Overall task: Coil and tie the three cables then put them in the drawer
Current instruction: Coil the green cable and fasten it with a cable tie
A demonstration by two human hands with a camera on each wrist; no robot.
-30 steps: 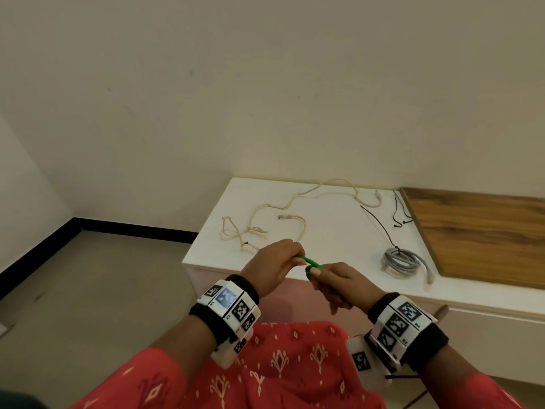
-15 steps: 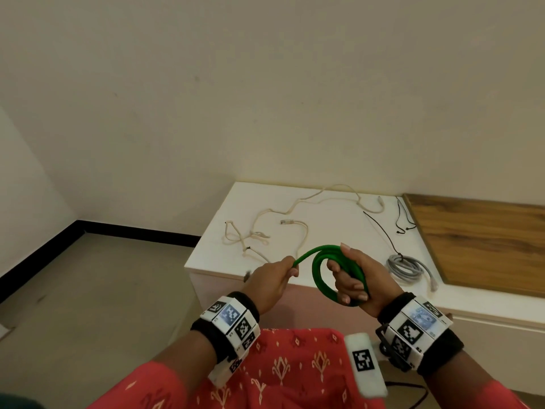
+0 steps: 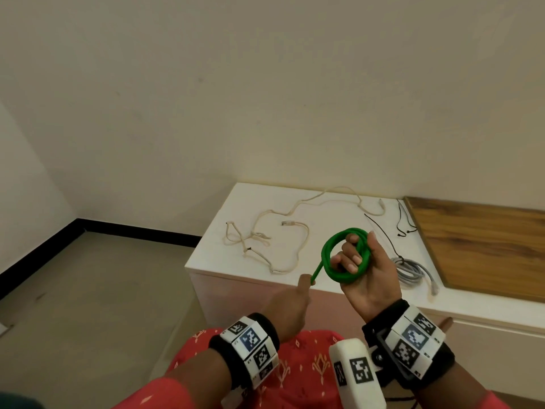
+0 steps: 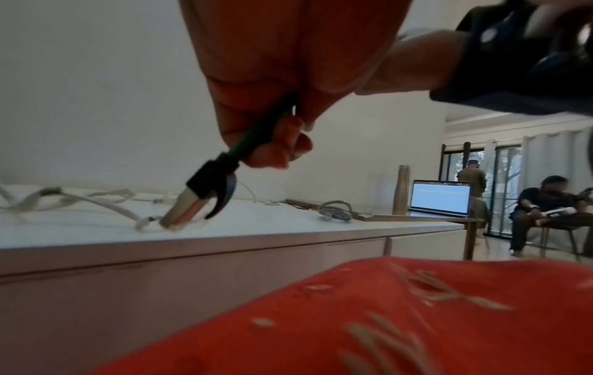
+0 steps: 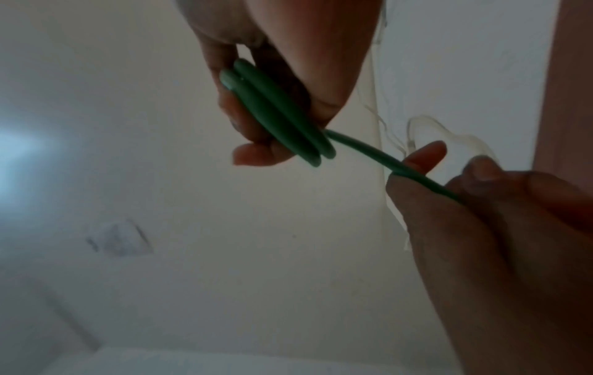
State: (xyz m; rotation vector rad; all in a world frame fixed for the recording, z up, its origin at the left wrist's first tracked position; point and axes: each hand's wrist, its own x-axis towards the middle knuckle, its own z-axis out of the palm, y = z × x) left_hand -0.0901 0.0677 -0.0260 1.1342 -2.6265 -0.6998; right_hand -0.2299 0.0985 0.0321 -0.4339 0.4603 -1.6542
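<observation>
A green cable (image 3: 327,250) is wound in loops, and my right hand (image 3: 358,261) grips the coil (image 5: 279,114), palm turned towards me. The cable's free end (image 3: 317,271) runs down left to my left hand (image 3: 295,302), which pinches it just behind its clear plug (image 4: 184,209) with a black boot. A beige cable (image 3: 277,228) lies loose and tangled on the white cabinet top (image 3: 224,255). A grey cable (image 3: 411,271) lies coiled on the cabinet to the right of my right hand. Thin black ties (image 3: 401,219) lie behind it.
A wooden board (image 3: 483,246) covers the cabinet top at the right. Drawer fronts (image 4: 192,276) run below the cabinet edge, shut. My red-clothed lap (image 3: 265,364) is under the hands. Far right stand a laptop (image 4: 439,199) and seated people (image 4: 542,213).
My right hand has turned palm up and risen with the green cable, which now shows more loops. The left hand has dropped lower, sliding to the cable's end.
</observation>
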